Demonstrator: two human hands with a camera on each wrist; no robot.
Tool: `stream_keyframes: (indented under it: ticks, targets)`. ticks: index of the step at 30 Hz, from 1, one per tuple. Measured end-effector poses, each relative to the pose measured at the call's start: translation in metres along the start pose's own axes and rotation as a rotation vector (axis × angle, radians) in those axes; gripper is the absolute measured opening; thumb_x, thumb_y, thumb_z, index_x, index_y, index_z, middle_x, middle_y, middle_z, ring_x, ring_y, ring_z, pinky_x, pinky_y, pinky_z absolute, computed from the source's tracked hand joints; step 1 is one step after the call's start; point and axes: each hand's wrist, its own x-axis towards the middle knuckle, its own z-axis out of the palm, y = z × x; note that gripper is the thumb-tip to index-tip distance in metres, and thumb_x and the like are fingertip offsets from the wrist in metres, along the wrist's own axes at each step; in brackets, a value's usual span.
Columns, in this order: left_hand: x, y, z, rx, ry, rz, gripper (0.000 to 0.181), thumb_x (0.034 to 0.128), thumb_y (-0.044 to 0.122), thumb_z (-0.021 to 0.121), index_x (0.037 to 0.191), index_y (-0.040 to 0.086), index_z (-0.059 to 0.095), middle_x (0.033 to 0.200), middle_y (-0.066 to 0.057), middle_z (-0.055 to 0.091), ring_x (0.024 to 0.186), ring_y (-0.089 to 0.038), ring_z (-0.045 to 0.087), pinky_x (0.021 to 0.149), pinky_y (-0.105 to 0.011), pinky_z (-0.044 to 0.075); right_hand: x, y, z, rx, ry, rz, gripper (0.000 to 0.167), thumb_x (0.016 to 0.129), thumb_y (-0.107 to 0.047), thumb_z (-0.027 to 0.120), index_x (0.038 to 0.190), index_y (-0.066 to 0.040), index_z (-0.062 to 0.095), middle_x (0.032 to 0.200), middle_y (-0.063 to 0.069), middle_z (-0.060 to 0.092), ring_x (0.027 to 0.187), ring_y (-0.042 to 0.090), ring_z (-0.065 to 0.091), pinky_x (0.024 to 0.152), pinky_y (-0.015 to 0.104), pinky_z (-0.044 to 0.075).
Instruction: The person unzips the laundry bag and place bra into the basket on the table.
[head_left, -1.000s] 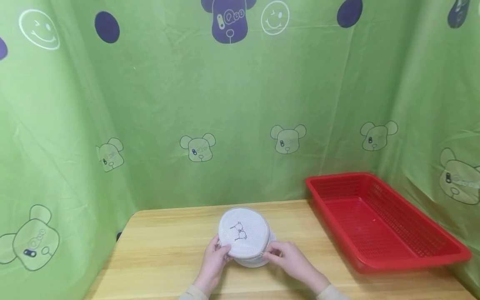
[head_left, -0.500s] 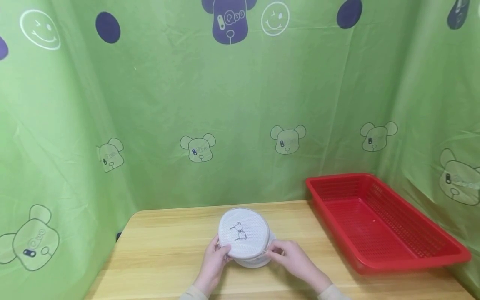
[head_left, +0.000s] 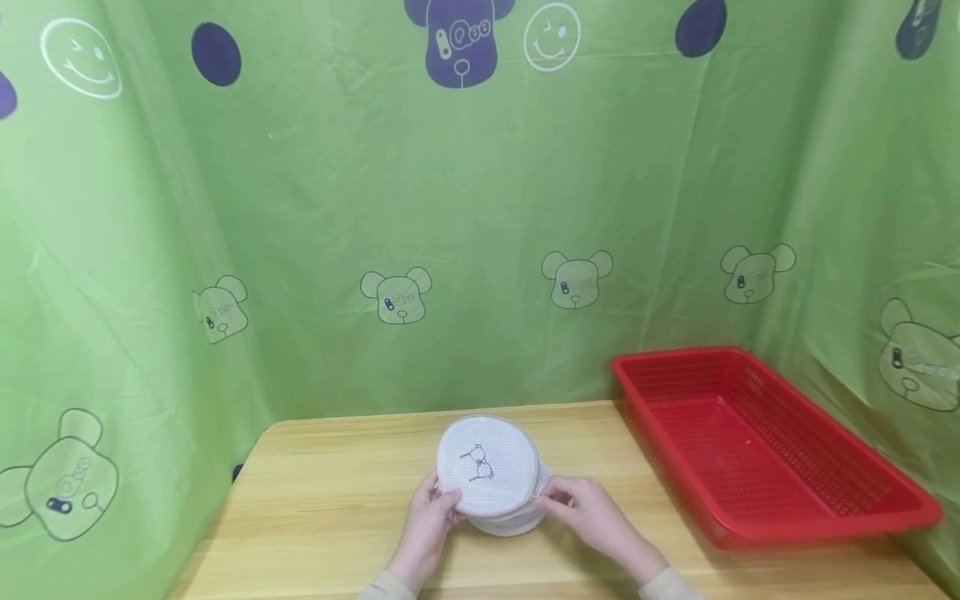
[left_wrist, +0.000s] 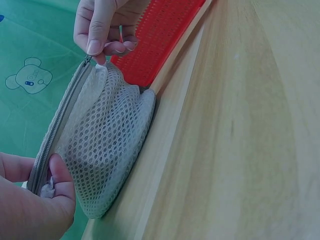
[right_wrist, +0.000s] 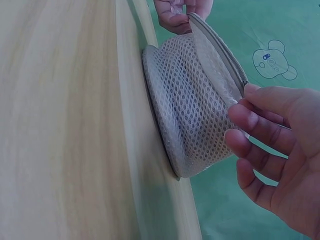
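A round white mesh laundry bag [head_left: 487, 458] stands on the table, its lid printed with a small dark line drawing. Around the lid's edge runs a grey zipper [left_wrist: 56, 125], whose teeth look closed along the stretch between the hands in the left wrist view. My left hand [head_left: 426, 523] holds the rim at the near left, thumb on top. At the near right of the rim, my right hand [head_left: 596, 518] pinches the zipper pull [left_wrist: 88, 58] between thumb and forefinger. The mesh side wall [right_wrist: 185, 95] sags in folds below the lid. What lies inside the bag cannot be made out.
A red perforated plastic basket [head_left: 825, 527] stands at the right of the wooden table [head_left: 322, 500]. Green curtain [head_left: 480, 183] with bear prints hangs behind the table and along both sides.
My right hand has shifted slightly right and away from me along the bag's rim, still pinching the zipper pull. The left hand and the bag have stayed in place.
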Motion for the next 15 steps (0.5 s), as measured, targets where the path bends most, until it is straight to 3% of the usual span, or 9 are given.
stream_keyframes:
  ticks: [11, 15]
  targets:
    - [-0.0013, 0.0013, -0.0006, 0.003, -0.006, -0.009, 0.069, 0.0923, 0.006, 0.052, 0.151, -0.004, 0.018, 0.133, -0.021, 0.055, 0.084, -0.012, 0.058, 0.079, -0.025, 0.052, 0.0017, -0.0025, -0.0006, -0.031, 0.081, 0.126, 0.006, 0.088, -0.023, 0.068, 0.082, -0.021, 0.068, 0.080, -0.004, 0.071, 0.071, -0.004, 0.054, 0.066, 0.018, 0.049]
    - [-0.0011, 0.0017, -0.0010, 0.005, -0.009, -0.014, 0.069, 0.0929, 0.008, 0.052, 0.152, -0.003, 0.018, 0.127, -0.017, 0.059, 0.083, -0.012, 0.057, 0.079, -0.025, 0.052, 0.0025, -0.0023, 0.0001, -0.034, 0.106, 0.127, 0.006, 0.087, -0.020, 0.068, 0.081, -0.019, 0.068, 0.079, -0.002, 0.071, 0.070, -0.003, 0.055, 0.066, 0.018, 0.049]
